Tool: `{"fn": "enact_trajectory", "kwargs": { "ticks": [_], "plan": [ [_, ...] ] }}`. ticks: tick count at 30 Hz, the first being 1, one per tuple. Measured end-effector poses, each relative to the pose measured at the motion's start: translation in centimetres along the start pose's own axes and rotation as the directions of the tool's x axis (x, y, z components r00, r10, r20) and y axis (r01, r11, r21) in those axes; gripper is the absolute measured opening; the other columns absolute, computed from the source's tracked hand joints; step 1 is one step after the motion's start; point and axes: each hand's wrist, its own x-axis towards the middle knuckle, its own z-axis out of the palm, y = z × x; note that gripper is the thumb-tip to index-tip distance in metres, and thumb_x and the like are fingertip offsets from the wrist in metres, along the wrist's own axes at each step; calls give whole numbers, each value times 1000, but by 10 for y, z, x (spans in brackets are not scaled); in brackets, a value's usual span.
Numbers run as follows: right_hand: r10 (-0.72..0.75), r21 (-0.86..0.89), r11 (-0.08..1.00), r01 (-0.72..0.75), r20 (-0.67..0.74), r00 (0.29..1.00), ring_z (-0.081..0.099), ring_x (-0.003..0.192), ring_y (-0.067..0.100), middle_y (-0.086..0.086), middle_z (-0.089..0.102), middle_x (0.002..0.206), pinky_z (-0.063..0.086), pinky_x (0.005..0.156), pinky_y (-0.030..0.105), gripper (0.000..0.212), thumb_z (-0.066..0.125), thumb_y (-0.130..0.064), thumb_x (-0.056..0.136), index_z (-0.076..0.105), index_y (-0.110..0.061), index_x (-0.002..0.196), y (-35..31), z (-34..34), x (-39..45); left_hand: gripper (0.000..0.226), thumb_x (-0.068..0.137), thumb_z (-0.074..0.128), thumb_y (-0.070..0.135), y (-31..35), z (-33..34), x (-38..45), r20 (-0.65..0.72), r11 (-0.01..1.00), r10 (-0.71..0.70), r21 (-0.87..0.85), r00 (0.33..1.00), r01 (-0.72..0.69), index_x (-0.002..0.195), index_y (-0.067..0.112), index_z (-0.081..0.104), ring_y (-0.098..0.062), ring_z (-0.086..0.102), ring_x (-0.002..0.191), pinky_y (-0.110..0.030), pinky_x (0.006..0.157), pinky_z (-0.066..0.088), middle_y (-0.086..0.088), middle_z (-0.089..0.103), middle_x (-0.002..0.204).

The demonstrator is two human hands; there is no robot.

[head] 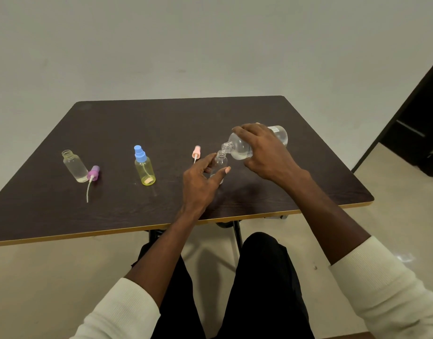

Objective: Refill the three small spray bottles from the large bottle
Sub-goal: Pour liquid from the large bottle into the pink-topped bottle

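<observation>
My right hand point(264, 152) grips the large clear bottle point(239, 146), tipped on its side with its open neck over the mouth of a small clear bottle point(220, 162). My left hand point(200, 182) holds that small bottle upright between thumb and fingers. Its pink spray cap point(196, 152) lies on the table just left of it. A yellow spray bottle point(145, 171) with a blue cap stands in the middle. At the left stands an open clear small bottle point(75, 166) with its purple spray cap point(92, 173) lying beside it.
The dark brown table point(161, 123) has a light edge strip facing me. A dark cabinet point(420, 123) stands at the right. My legs in black trousers are below the table's near edge.
</observation>
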Motion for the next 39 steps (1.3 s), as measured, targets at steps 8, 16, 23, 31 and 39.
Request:
{"fn": "enact_trajectory", "kwargs": {
  "ticks": [8,16,23,31,39],
  "plan": [
    [-6,6,1000,6,-1,1000,44,130,28,9,53,138,35,107,42,74,80,-11,74,48,-15,140,0,0,1,48,81,86,27,-1,0,0,2,1000,-21,-8,1000,21,124,13,71,-6,70,90,-16,81,55,9,73,98],
    [-4,-2,1000,4,6,1000,43,131,28,8,51,140,35,108,42,73,79,-14,75,47,-17,141,-1,-1,0,45,82,85,27,-2,1,0,12,1000,-20,5,1000,20,123,16,71,-13,69,85,-25,78,58,10,71,93],
    [-3,8,1000,3,7,1000,42,132,28,8,51,140,34,108,42,73,78,-12,75,47,-16,141,-1,-2,0,44,81,86,26,-4,2,0,9,1000,-28,-9,1000,29,121,19,72,-13,68,83,-29,79,59,11,71,91],
    [-10,0,1000,10,4,1000,43,131,27,7,52,139,36,106,42,72,78,-14,75,48,-18,140,1,1,2,50,79,87,20,-3,0,-1,-4,1000,20,9,1000,-20,125,16,68,-4,67,85,-14,79,55,45,59,89],
    [-14,-1,1000,14,10,1000,42,131,27,6,52,139,36,107,42,73,78,-13,74,47,-18,141,2,2,2,47,80,86,15,-2,0,-2,11,999,31,-15,999,-31,123,8,69,17,63,86,-4,79,49,60,51,90]
  ]
}}
